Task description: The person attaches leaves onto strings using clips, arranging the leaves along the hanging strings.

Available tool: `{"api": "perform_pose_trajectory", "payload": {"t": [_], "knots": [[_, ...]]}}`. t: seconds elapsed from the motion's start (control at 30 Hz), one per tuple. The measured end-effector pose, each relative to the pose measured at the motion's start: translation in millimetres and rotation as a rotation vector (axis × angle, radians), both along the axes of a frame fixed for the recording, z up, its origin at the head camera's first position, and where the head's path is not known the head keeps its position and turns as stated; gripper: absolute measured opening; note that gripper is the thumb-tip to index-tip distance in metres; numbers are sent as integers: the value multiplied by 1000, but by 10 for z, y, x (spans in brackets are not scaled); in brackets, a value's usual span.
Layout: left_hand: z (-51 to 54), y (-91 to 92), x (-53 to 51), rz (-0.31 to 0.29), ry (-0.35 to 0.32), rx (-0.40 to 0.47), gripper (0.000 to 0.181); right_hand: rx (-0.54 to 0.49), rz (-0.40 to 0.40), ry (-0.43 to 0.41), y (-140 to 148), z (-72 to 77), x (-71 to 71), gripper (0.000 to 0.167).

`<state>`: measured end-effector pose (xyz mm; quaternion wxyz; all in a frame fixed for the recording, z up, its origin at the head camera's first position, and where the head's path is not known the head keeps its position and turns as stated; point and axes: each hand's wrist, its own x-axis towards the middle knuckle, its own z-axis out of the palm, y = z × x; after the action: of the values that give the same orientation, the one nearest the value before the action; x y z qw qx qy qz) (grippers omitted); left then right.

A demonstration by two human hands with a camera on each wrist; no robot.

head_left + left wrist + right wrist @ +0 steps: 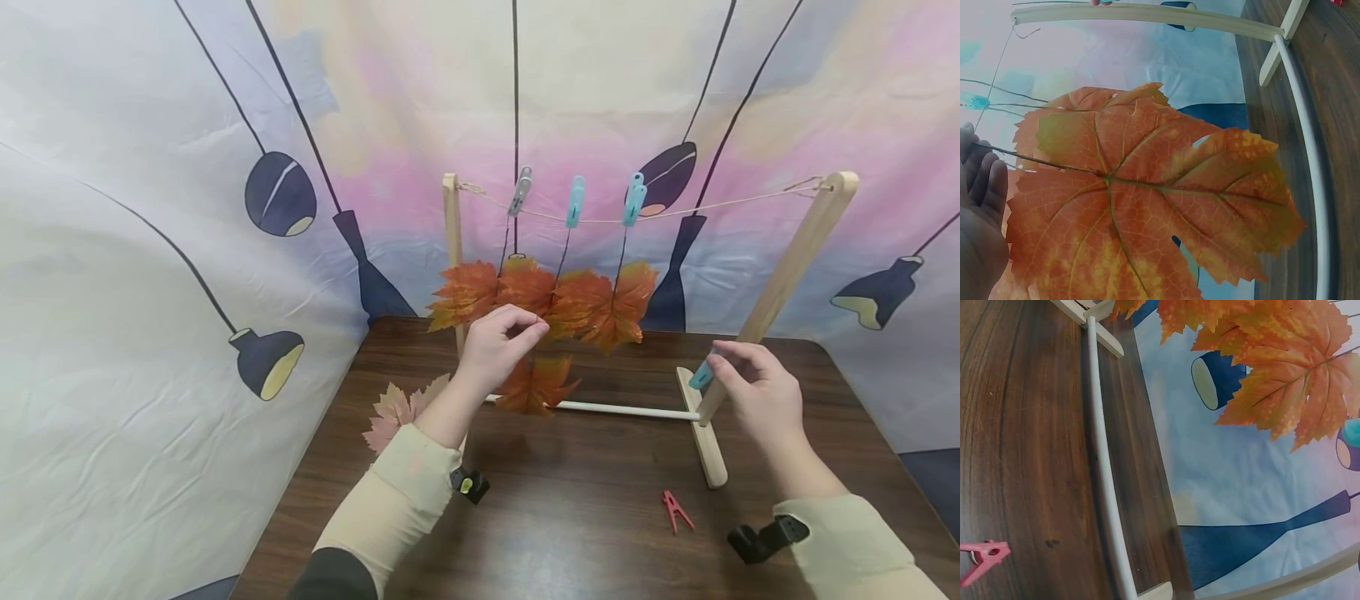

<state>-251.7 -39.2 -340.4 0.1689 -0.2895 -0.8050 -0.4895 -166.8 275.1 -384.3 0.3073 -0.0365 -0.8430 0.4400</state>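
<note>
My left hand (498, 346) pinches the thin stem of an orange artificial maple leaf (536, 387), which hangs below the fingertips. The left wrist view shows that leaf (1154, 187) close up, with the stem (1041, 161) running to the fingers. Near the right post, my right hand (761, 392) holds a light blue clothespin (702, 374) between thumb and fingers. Ahead, several orange leaves (600, 304) hang by their stems from a string (697, 208), clipped by a grey clothespin (520, 192) and blue clothespins (575, 202). The right wrist view leaves out the right hand.
A wooden frame with a left post (452, 221), right post (795, 258) and white bottom rod (630, 410) stands on the brown table (570, 517). A red clothespin (677, 512) lies in front of it. A pale pink leaf (393, 415) is partly behind my left forearm.
</note>
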Motion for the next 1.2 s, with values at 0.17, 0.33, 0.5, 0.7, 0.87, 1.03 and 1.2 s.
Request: {"api": "perform_pose_trajectory", "payload": {"t": [0.17,0.33,0.5,0.7,0.87,1.03,1.2], "knots": [[45,32,-31,-8,-1,-28,10,34,-3,12,4,72,-21,28],[62,72,-55,-21,-28,-50,11,-6,3,0,1,122,-37,32],[104,130,-76,-50,-43,-64,12,3,-9,-10,-6,187,-49,34],[156,222,-100,-89,-56,-57,14,51,-10,-21,4,265,-73,35],[213,323,-166,-102,-94,-56,17,-68,37,41,21,320,-130,38],[241,387,-212,-102,-158,-22,17,-133,27,60,25,388,-153,38],[255,422,-215,-89,-179,-18,18,-29,-36,12,41,465,-139,30]]}}
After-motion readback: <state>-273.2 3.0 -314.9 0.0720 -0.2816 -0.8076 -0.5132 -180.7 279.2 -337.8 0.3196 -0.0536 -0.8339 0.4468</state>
